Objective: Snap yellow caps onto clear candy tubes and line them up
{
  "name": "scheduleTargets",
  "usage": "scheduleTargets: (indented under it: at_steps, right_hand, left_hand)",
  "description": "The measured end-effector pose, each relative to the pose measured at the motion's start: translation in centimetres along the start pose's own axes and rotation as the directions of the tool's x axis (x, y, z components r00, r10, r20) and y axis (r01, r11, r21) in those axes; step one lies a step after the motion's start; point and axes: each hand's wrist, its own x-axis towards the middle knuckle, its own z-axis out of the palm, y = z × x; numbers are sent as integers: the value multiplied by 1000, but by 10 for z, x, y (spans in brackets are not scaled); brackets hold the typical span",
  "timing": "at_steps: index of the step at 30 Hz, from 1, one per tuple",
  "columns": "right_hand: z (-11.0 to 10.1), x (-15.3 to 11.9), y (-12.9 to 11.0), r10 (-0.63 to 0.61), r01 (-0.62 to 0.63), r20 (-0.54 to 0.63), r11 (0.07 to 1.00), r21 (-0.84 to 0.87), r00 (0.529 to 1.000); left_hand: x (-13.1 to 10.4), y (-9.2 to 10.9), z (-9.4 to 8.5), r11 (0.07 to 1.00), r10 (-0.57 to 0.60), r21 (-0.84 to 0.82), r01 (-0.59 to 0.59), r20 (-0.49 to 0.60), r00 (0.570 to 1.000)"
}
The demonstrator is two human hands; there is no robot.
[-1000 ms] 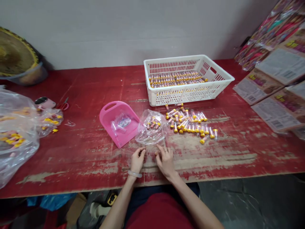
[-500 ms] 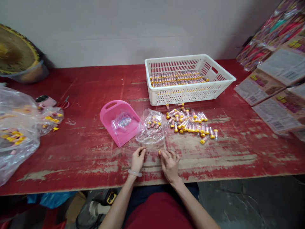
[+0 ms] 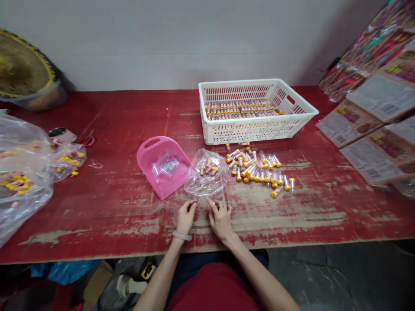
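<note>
My left hand [image 3: 186,217] is over the near part of the table, thumb and index finger pinched together. Whatever they hold, if anything, is too small to make out. To its right, my right hand [image 3: 221,220] has its fingers stretched forward and partly apart, with nothing visible in them. Just beyond both hands lies a clear plastic bag [image 3: 202,183] with several small pink pieces with yellow ends on it. A pink scoop-like tray [image 3: 165,185] rests left of the bag, holding clear plastic wrapping. Clear tubes with yellow caps [image 3: 256,166] lie in a loose pile to the right.
Behind the pile stands a white slotted basket [image 3: 259,134] with rows of yellow-capped tubes. Printed boxes [image 3: 378,151] are stacked at right. At left are a large clear bag [image 3: 29,216], a cup [image 3: 63,136], scissors [image 3: 89,139] and a straw hat [image 3: 24,65]. The red table [image 3: 113,224] is worn.
My right hand has moved left and slightly forward, toward the bag and my left hand. The small yellow piece at its fingertips no longer shows. My left hand has barely moved.
</note>
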Motion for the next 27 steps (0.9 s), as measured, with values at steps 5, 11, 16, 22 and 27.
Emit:
scheduleTargets:
  at_steps: [5,11,16,22,27]
  right_hand:
    - [1,-1,3,35,-36,-39,999,-4,999]
    - [4,-9,6,21,-20,-67,1000,5,998]
    - [-1,-6,8,255,-236,-1,898,370,967]
    - [-20,16,3,534,-477,291,249,843,794]
    - [-27,21,0,536,-470,286,245,848,794]
  left_hand:
    - [-1,0,1,1000,7,-12,-7,-8,1000]
    - [-1,1,3,1000,-5,-24,5,5,1000]
    - [-1,0,1,999,-17,-33,17,-10,1000]
    - [-3,8,5,999,-30,-41,31,26,999]
    - [-5,12,10,995,-55,-84,62,75,996]
